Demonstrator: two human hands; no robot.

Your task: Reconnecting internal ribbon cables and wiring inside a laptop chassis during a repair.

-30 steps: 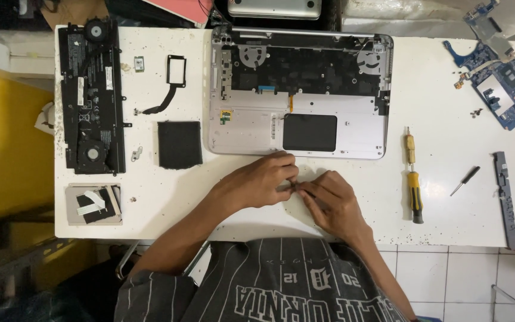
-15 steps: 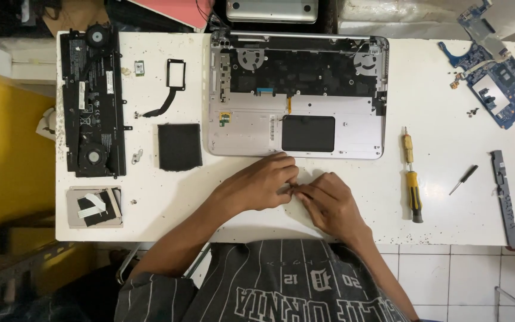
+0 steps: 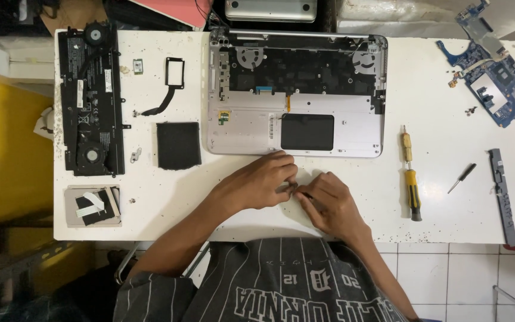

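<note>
My left hand (image 3: pixel 263 182) and my right hand (image 3: pixel 329 200) meet at the table's near edge, fingertips pinched together on a small dark part (image 3: pixel 296 191) that is mostly hidden between them. Just beyond them lies an opened silver laptop base (image 3: pixel 296 95), its inside showing a black keyboard back, two fan recesses and a dark rectangular touchpad back.
On the white table (image 3: pixel 448 226): a black battery-and-fan assembly (image 3: pixel 90 98) at left, a black square pad (image 3: pixel 178 145), a cable with a frame (image 3: pixel 171 80), a grey drive (image 3: pixel 93 206), two screwdrivers (image 3: pixel 411 179) (image 3: pixel 461 177), a grey bar (image 3: pixel 503 197), blue circuit boards (image 3: pixel 496 83).
Both hands stay together at the same spot; only small finger movements show. Nothing else on the table has moved.
</note>
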